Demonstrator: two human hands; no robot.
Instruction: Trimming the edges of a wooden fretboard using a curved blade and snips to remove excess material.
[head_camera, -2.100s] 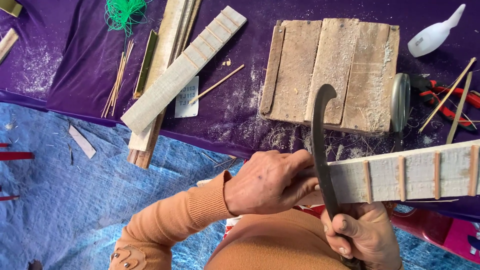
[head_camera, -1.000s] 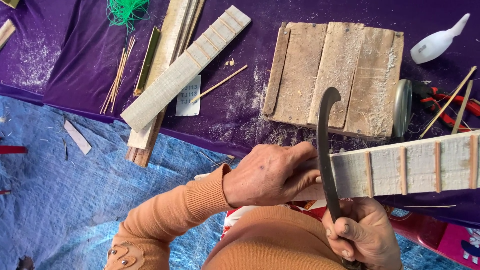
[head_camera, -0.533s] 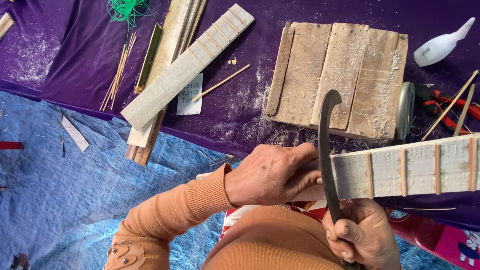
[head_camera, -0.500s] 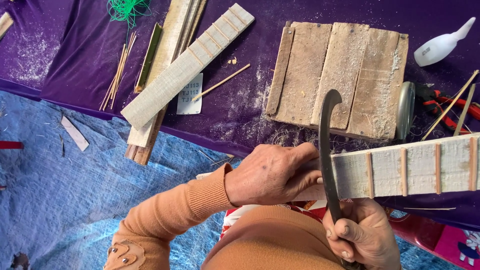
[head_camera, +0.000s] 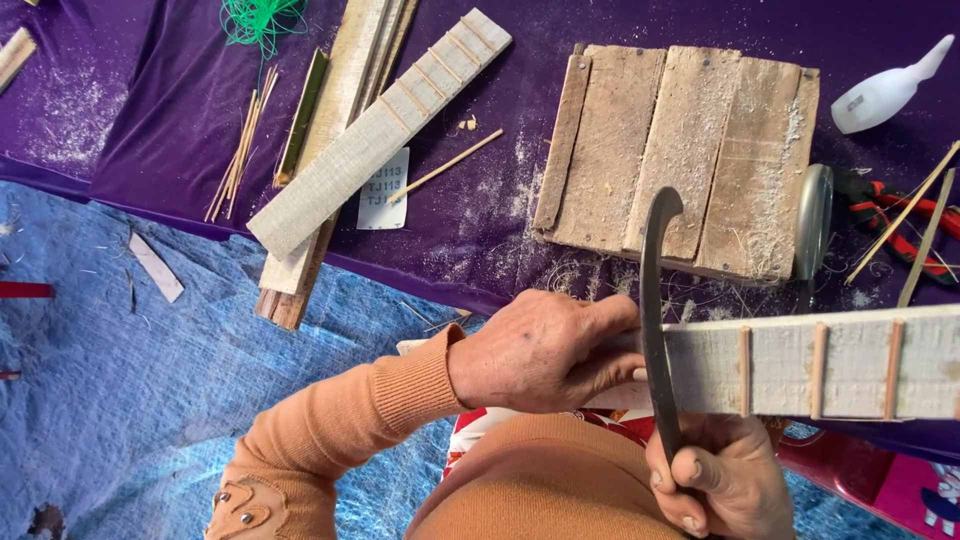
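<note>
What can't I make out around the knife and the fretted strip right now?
Head view only:
- Handle of the dark curved metal knife: wrapped by the right hand and cut off by the bottom edge.
- Near end of the pale wooden strip with thin cross ribs: covered by the left hand.
- Its far end: cut off by the right edge.

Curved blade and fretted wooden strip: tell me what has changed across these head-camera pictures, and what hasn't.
Little changed. The curved dark blade slid slightly along the fretted wooden strip, away from the left hand; its hooked tip now sits a bit lower against the plank board. The right hand kept its grip on the blade's handle, the left kept holding the strip's end. Things on the purple cloth stayed put.
</note>
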